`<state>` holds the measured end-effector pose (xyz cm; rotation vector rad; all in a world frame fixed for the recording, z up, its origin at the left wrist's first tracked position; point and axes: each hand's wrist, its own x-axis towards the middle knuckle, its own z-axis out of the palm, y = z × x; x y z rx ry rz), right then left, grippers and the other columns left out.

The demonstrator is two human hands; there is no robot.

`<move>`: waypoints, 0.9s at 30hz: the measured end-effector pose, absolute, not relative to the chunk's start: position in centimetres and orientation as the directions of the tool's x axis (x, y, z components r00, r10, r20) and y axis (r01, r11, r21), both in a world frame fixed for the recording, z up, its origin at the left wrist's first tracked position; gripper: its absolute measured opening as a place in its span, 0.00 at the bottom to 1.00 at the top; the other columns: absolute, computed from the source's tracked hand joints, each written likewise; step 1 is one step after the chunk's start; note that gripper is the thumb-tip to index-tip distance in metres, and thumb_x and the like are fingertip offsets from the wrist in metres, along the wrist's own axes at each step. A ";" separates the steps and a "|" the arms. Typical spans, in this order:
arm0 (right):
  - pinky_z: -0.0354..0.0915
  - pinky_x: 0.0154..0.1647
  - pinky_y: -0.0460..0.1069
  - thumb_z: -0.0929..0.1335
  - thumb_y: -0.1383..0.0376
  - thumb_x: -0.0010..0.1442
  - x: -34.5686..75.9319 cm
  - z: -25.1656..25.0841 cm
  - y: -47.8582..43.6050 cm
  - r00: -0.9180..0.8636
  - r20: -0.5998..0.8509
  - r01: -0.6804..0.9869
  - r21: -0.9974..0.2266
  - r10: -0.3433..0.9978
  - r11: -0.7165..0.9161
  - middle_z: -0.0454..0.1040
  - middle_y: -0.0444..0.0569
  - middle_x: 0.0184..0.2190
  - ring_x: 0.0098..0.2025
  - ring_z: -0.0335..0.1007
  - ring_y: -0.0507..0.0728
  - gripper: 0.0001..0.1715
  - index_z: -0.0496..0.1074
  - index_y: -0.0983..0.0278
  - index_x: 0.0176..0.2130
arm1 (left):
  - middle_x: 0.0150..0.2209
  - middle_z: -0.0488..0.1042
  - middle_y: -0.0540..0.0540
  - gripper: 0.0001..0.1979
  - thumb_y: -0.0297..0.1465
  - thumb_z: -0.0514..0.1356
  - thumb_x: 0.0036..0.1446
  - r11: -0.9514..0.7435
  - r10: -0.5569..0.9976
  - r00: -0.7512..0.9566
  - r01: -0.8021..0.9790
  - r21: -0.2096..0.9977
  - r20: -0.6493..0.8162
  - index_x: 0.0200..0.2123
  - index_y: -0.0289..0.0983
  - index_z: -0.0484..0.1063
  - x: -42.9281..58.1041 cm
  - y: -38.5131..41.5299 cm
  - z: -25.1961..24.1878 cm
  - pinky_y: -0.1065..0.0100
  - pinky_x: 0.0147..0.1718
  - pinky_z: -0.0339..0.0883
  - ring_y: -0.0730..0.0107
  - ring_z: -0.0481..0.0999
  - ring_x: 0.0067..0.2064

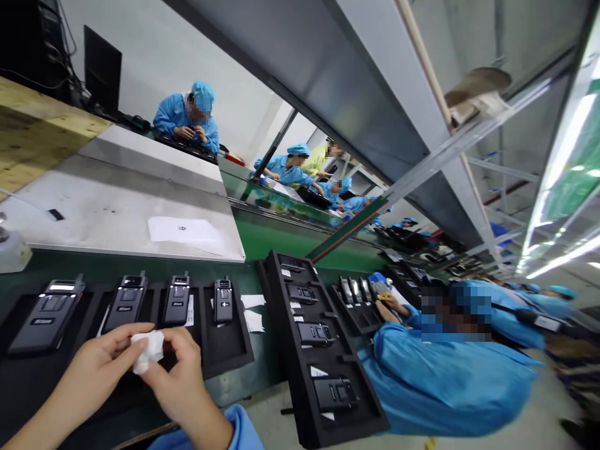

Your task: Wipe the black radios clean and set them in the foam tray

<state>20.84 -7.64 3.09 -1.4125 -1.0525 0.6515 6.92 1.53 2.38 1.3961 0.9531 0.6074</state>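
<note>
A small crumpled white wipe (148, 351), soft and creased, is pinched between both hands just above a black foam tray (229, 353) on the green conveyor belt (276, 240). The left hand (100, 369) grips the wipe's left edge with thumb and forefinger; the right hand (180, 375), in a blue sleeve, nips its right side with closed fingertips. The tray's moulded rectangular pockets hold four black handheld radios (177, 301) standing in a row, matte plastic with short antennas. A second tray (323, 350) beside it holds more radios lying flat, next to a co-worker's blue smock (445, 387).
</note>
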 end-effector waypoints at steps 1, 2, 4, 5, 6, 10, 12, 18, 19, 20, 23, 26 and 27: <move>0.65 0.42 0.50 0.74 0.62 0.53 20.8 3.1 -7.7 0.427 0.236 0.304 -0.947 0.873 0.107 0.75 0.47 0.35 0.39 0.69 0.56 0.10 0.78 0.61 0.38 | 0.37 0.81 0.45 0.32 0.53 0.66 0.47 0.153 0.830 0.514 0.166 0.974 -0.218 0.49 0.38 0.76 6.8 1.5 2.0 0.65 0.34 0.73 0.58 0.79 0.37; 0.65 0.42 0.50 0.73 0.63 0.55 20.7 3.2 -7.7 0.429 0.257 0.345 -0.933 0.866 0.106 0.75 0.47 0.34 0.39 0.69 0.57 0.06 0.79 0.61 0.36 | 0.35 0.81 0.45 0.34 0.52 0.67 0.46 0.181 0.827 0.513 0.149 0.972 -0.232 0.52 0.37 0.75 6.7 1.3 1.7 0.65 0.33 0.72 0.59 0.79 0.35; 0.65 0.40 0.50 0.71 0.65 0.56 20.8 3.1 -7.7 0.454 0.252 0.334 -0.937 0.855 0.099 0.75 0.46 0.32 0.38 0.70 0.56 0.04 0.79 0.61 0.33 | 0.32 0.80 0.46 0.36 0.50 0.67 0.47 0.234 0.813 0.526 0.094 0.968 -0.248 0.56 0.35 0.72 6.6 0.7 1.6 0.66 0.31 0.71 0.61 0.77 0.32; 0.66 0.40 0.50 0.71 0.65 0.56 20.8 3.0 -7.6 0.461 0.234 0.309 -0.947 0.856 0.092 0.75 0.46 0.31 0.37 0.70 0.56 0.04 0.79 0.61 0.33 | 0.30 0.79 0.47 0.36 0.48 0.67 0.48 0.262 0.804 0.537 0.063 0.963 -0.254 0.57 0.34 0.71 6.6 0.4 1.7 0.66 0.30 0.71 0.63 0.76 0.31; 0.66 0.38 0.49 0.71 0.66 0.55 20.9 2.9 -7.6 0.459 0.216 0.288 -0.954 0.862 0.086 0.74 0.46 0.31 0.36 0.70 0.56 0.04 0.79 0.61 0.33 | 0.28 0.77 0.48 0.37 0.46 0.67 0.48 0.291 0.795 0.548 0.033 0.956 -0.261 0.58 0.32 0.70 6.6 0.2 1.9 0.66 0.29 0.70 0.65 0.75 0.29; 0.65 0.36 0.49 0.68 0.67 0.59 20.8 2.3 -7.6 0.395 0.252 0.373 -0.923 0.883 0.096 0.74 0.46 0.31 0.34 0.69 0.56 0.07 0.79 0.60 0.35 | 0.23 0.74 0.51 0.39 0.41 0.67 0.47 0.375 0.770 0.573 -0.054 0.925 -0.279 0.60 0.29 0.67 6.5 -0.3 3.0 0.68 0.27 0.67 0.70 0.70 0.25; 0.65 0.38 0.51 0.66 0.68 0.62 20.5 2.1 -7.8 0.320 0.357 0.547 -0.826 0.877 0.137 0.74 0.48 0.32 0.36 0.69 0.57 0.11 0.79 0.59 0.38 | 0.24 0.74 0.51 0.42 0.40 0.67 0.46 0.410 0.776 0.562 -0.102 0.906 -0.288 0.62 0.27 0.64 6.3 -0.3 3.4 0.69 0.28 0.66 0.70 0.70 0.26; 0.65 0.42 0.57 0.68 0.65 0.63 19.2 1.0 -7.7 0.052 0.496 0.795 -0.546 0.867 0.266 0.76 0.53 0.41 0.41 0.71 0.62 0.18 0.75 0.55 0.53 | 0.30 0.76 0.47 0.46 0.40 0.65 0.48 0.405 0.830 0.495 -0.219 0.888 -0.257 0.67 0.26 0.57 5.3 -0.5 2.2 0.68 0.32 0.67 0.70 0.72 0.31; 0.66 0.41 0.57 0.67 0.65 0.64 19.2 0.4 -7.5 0.036 0.519 0.785 -0.544 0.854 0.298 0.76 0.52 0.39 0.39 0.72 0.61 0.18 0.75 0.54 0.53 | 0.31 0.76 0.47 0.46 0.41 0.65 0.49 0.392 0.833 0.496 -0.219 0.894 -0.244 0.67 0.27 0.56 5.1 -0.6 1.9 0.67 0.33 0.67 0.70 0.72 0.31; 0.66 0.40 0.56 0.67 0.65 0.64 19.2 -0.2 -7.2 0.026 0.541 0.766 -0.551 0.841 0.331 0.77 0.52 0.38 0.38 0.73 0.61 0.17 0.75 0.54 0.52 | 0.32 0.76 0.47 0.45 0.42 0.64 0.50 0.381 0.835 0.497 -0.215 0.899 -0.235 0.67 0.27 0.56 4.9 -0.7 1.6 0.67 0.33 0.68 0.70 0.72 0.31; 0.68 0.34 0.52 0.65 0.64 0.66 19.7 -1.7 -5.5 0.003 0.542 0.667 -0.627 0.840 0.403 0.77 0.50 0.32 0.33 0.74 0.59 0.14 0.78 0.53 0.48 | 0.34 0.77 0.45 0.40 0.42 0.61 0.55 0.308 0.849 0.492 -0.167 0.937 -0.191 0.67 0.31 0.58 3.7 -0.5 0.9 0.65 0.35 0.70 0.68 0.75 0.32; 0.69 0.32 0.51 0.67 0.60 0.66 19.9 -0.9 -2.3 -0.016 0.509 0.596 -0.686 0.860 0.417 0.77 0.49 0.31 0.32 0.74 0.58 0.12 0.80 0.54 0.45 | 0.41 0.80 0.42 0.27 0.37 0.57 0.60 0.020 0.948 0.316 -0.006 1.000 -0.017 0.63 0.39 0.65 1.3 0.3 0.0 0.64 0.43 0.72 0.64 0.78 0.40; 0.69 0.33 0.51 0.67 0.60 0.66 19.6 -0.1 -0.9 -0.028 0.502 0.594 -0.687 0.864 0.418 0.77 0.49 0.31 0.33 0.74 0.58 0.11 0.80 0.55 0.44 | 0.44 0.80 0.42 0.23 0.36 0.56 0.61 -0.092 0.973 0.218 0.080 0.993 0.073 0.60 0.41 0.69 0.3 0.6 -0.3 0.63 0.46 0.71 0.63 0.79 0.43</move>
